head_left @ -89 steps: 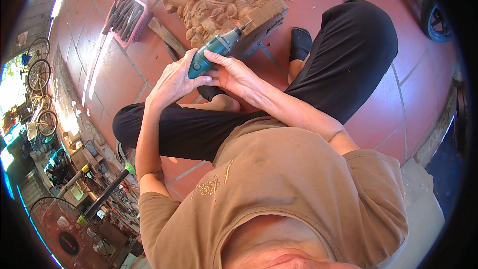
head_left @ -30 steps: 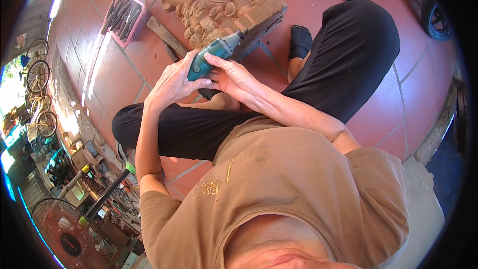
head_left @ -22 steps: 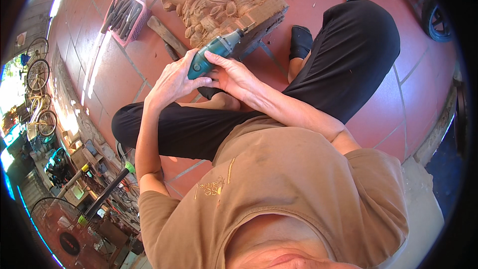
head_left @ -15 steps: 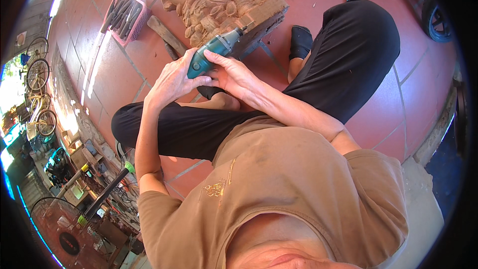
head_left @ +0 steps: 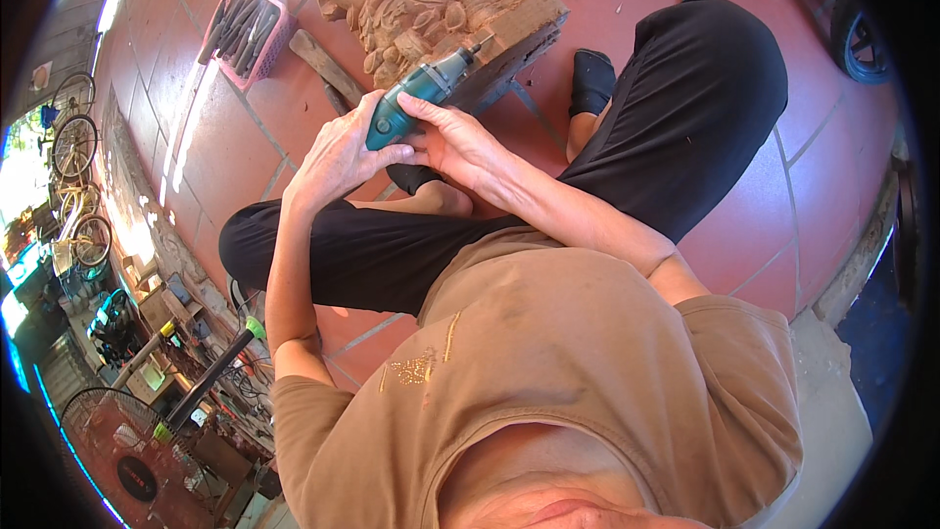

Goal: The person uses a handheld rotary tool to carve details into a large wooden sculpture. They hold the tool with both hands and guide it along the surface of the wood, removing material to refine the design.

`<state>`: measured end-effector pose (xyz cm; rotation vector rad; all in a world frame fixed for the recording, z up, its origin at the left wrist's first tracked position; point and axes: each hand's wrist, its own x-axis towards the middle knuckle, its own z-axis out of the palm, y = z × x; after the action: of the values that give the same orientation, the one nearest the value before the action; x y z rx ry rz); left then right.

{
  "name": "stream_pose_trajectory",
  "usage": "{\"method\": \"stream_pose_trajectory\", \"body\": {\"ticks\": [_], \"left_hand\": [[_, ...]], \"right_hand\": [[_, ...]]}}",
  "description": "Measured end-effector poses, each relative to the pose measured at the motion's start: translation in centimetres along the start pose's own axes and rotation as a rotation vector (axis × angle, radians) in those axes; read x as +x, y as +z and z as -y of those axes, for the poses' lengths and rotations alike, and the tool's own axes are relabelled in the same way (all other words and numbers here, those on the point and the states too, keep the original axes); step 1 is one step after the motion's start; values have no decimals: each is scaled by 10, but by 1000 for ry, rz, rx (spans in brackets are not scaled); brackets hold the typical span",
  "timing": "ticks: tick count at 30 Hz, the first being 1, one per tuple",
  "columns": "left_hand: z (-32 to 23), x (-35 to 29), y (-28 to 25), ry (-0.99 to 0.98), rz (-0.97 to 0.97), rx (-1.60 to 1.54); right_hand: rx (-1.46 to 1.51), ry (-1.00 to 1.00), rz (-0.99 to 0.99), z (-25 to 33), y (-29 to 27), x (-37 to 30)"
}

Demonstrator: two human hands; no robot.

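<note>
Red tiled floor all around, and here sits the person, legs folded, with the wood carving lying just beyond the hands, thick with curling relief, its flat base toward the right. The step in hand looks like fine power-tool work around that base; the next move seems to call for a steady hold and a careful angle. Now the rotary tool: smooth green body, grey collar at the nose, slanting away to the right, between person and carving. The left hand wraps its left side, the right hand cups the other, thumb against the body, some fingers hidden. And the thin bit points across the base's edge; whether it touches, or spins, cannot be told.
</note>
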<state>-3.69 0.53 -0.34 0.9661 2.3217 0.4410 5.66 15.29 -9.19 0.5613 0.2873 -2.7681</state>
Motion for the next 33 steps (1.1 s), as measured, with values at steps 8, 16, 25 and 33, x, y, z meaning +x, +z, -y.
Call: {"method": "stream_pose_trajectory", "body": {"ticks": [8,16,25,33], "left_hand": [[1,-1,3,6,-30,11],[-2,-1,2,-6,-31,-2],[-6,-2,0,4,-19,-18],[-4,-2,2,23,-57,0]], "right_hand": [[-19,-1,7,1,1,2],[-18,-2,4,1,-1,5],[-31,-2,17,3,-2,6],[-42,-23,10,0,-2,7]]}}
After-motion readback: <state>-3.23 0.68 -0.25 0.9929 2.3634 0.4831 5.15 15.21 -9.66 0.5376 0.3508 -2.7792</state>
